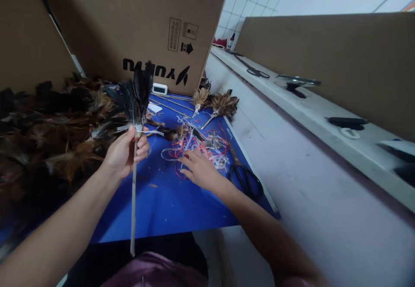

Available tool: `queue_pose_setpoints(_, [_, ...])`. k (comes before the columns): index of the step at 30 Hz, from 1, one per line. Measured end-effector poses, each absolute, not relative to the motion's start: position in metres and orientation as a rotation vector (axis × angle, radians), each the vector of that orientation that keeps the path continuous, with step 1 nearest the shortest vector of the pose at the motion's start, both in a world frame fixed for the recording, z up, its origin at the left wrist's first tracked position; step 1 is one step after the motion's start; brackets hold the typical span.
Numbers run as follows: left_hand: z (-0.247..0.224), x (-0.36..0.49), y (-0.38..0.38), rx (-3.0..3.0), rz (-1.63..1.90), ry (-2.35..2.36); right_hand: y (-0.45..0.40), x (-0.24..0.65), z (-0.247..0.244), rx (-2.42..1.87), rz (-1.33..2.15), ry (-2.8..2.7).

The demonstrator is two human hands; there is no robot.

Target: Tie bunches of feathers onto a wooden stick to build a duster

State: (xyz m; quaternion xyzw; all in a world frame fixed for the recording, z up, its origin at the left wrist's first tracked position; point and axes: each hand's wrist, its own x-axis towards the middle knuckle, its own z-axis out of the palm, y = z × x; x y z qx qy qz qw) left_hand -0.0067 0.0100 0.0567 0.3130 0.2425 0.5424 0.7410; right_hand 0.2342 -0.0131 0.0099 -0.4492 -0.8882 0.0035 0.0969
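My left hand (125, 153) is closed around a feather duster (134, 200), a thin stick with dark feathers at its upper end. Pale tape or string wraps the feathers' base, its loose ends sticking out to both sides. The stick points down toward my lap. Over a tangle of red and clear plastic string (210, 146) lies my right hand (201, 170), its fingers spread and touching the strands. Whether a strand is between those fingertips is hard to see. Black-handled scissors (245, 179) rest just right of the tangle.
A big heap of brown and black feathers (65, 140) covers the left side of the blue table (181, 209). Two brown feather bundles (223, 104) and thin sticks lie at the back. Behind stands a cardboard box (129, 19). A ledge (311, 110) with tools runs along the right.
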Motion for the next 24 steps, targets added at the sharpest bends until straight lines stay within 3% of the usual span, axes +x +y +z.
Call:
queue_pose_setpoints(5, [0.067,-0.014,0.007,0.739,1.233,0.512,0.037,0.241,-0.009,-1.245,-0.181,-2.715])
queue_pose_setpoints(10, [0.071,-0.022,0.007,0.783,1.288,0.493,0.086,0.237,0.001,-1.507,-0.302,-2.621])
queue_pose_setpoints(18, [0.089,-0.037,0.002,0.755,1.465,0.512,0.041,0.238,-0.003,-1.159,-0.245,-2.652])
queue_pose_setpoints(24, [0.100,-0.042,-0.009,0.735,1.492,0.465,0.045,0.235,-0.005,-1.272,-0.241,-2.654])
